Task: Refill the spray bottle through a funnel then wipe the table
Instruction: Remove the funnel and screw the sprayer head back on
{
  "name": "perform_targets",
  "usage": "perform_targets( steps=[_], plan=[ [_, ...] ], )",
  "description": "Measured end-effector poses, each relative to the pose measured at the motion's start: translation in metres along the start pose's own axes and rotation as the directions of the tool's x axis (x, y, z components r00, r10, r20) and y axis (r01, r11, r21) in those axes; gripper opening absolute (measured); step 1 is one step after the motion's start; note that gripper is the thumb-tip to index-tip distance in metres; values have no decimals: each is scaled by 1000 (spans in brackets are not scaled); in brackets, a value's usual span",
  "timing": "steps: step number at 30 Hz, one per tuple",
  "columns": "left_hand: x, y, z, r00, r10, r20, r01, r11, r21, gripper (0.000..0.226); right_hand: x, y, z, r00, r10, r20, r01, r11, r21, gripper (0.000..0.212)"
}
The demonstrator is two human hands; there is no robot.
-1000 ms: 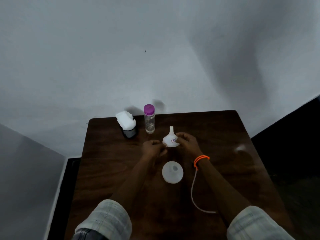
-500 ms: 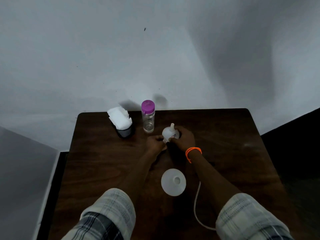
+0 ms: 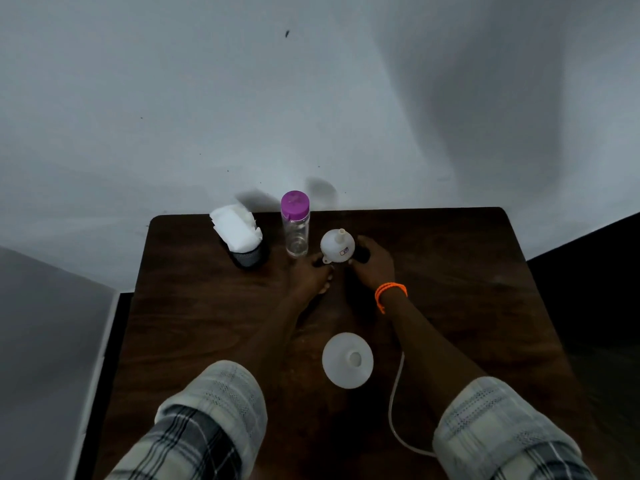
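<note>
Both hands meet at a small white funnel near the far edge of the table: the right hand is closed around something dark beneath it (too dim to make out), the left hand has its fingertips at the funnel's rim, grip unclear. The funnel bears one small sticker, unreadable. A second, larger funnel lies nearer, beside a thin tube. One clear bottle with purple cap and one holder of white tissues stand left.
</note>
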State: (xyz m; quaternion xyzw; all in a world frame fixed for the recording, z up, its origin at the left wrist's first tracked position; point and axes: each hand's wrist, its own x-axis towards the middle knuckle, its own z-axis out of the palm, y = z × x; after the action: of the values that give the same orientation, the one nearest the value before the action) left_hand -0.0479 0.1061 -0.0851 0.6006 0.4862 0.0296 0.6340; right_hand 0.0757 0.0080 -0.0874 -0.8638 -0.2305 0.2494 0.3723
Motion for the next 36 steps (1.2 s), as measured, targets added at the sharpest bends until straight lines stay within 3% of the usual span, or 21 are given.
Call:
perform_targets(
  steps=[7, 10, 13, 15, 19, 21, 24, 28, 33, 36],
  plan=[
    [-38, -19, -4, 998, -62, 23, 64, 993, -95, 16, -31, 26, -37, 983, 162, -90, -150, 981, 124, 58],
    [-63, -32, -10, 998, -50, 30, 54, 989, -140, 10, -47, 38, -59, 941, 275, -198, -220, 939, 263, 48],
    [-91, -47, -17, 1000, -18, 13, 20, 983, -183, 10, -68, 56, -76, 878, 373, -299, -290, 913, 288, 42],
    [-109, -57, -20, 998, 5, 56, 5, 984, -180, 21, -85, 65, -81, 854, 407, -323, -345, 909, 233, 39],
    [-140, -79, -23, 962, 31, 273, 3, 992, -123, 52, -118, 73, -78, 850, 435, -298, -416, 900, 126, 37],
    [-151, -91, -23, 935, 101, 340, -103, 995, -13, 69, -130, 72, -72, 848, 451, -278, -443, 892, 92, 40],
    [-155, -102, -17, 921, 216, 324, -267, 956, 121, 89, -143, 64, -62, 868, 424, -260, -445, 895, -23, 48],
    [-153, -92, -4, 893, 358, 274, -440, 824, 356, 105, -149, 54, -51, 881, 390, -267, -423, 903, -78, 52],
    [-151, -83, 4, 864, 406, 298, -501, 755, 423, 111, -146, 57, -43, 902, 355, -247, -407, 890, -207, 57],
    [-149, -81, 6, 883, 355, 307, -465, 750, 470, 109, -148, 49, -48, 888, 390, -242, -436, 883, -175, 48]
  ],
)
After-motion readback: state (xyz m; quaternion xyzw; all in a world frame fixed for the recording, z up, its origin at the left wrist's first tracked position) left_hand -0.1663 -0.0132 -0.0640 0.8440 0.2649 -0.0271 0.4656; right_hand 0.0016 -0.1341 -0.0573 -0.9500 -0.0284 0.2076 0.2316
